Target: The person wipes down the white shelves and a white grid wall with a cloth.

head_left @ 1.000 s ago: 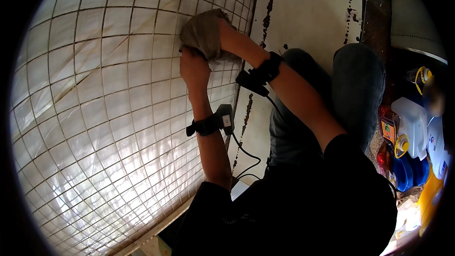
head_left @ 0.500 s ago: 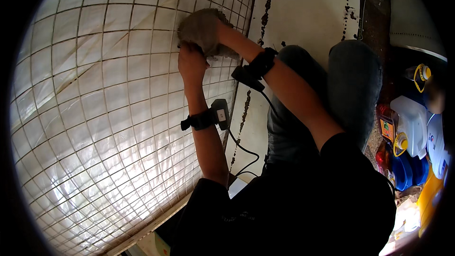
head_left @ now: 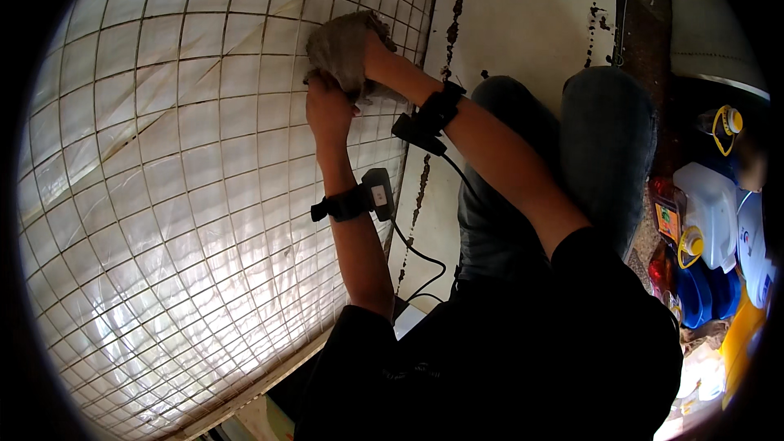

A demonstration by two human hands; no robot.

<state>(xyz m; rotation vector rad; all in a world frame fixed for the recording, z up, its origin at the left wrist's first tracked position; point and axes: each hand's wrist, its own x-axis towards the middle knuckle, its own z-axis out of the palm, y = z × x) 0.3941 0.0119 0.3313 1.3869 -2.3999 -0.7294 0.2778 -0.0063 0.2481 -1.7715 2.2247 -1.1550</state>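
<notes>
A greyish-brown rag (head_left: 336, 42) is bunched against the wire mesh (head_left: 155, 72) on my left. Its folds cover the fingers of my right hand (head_left: 376, 59), which grips it from the right side. My left hand (head_left: 330, 111) is closed at the rag's lower edge, touching or nearly touching it. Whether those curled fingers hold the rag or a wire of the mesh I cannot make out. A small dark patch shows between the left thumb and the cloth. Black straps with small boxes and cables sit on both my wrists.
Clear plastic sheeting (head_left: 122, 147) backs the mesh. Right of it runs a pale panel (head_left: 523, 24) with dark, chipped lines, beside my bent knees. Yellow-capped bottles (head_left: 692, 243), a clear plastic tub (head_left: 707, 211) and blue containers (head_left: 694, 297) stand at the far right.
My right hand and forearm have shifted slightly left and up, and the rag's folds have changed shape with them. The left hand stays in nearly the same place.
</notes>
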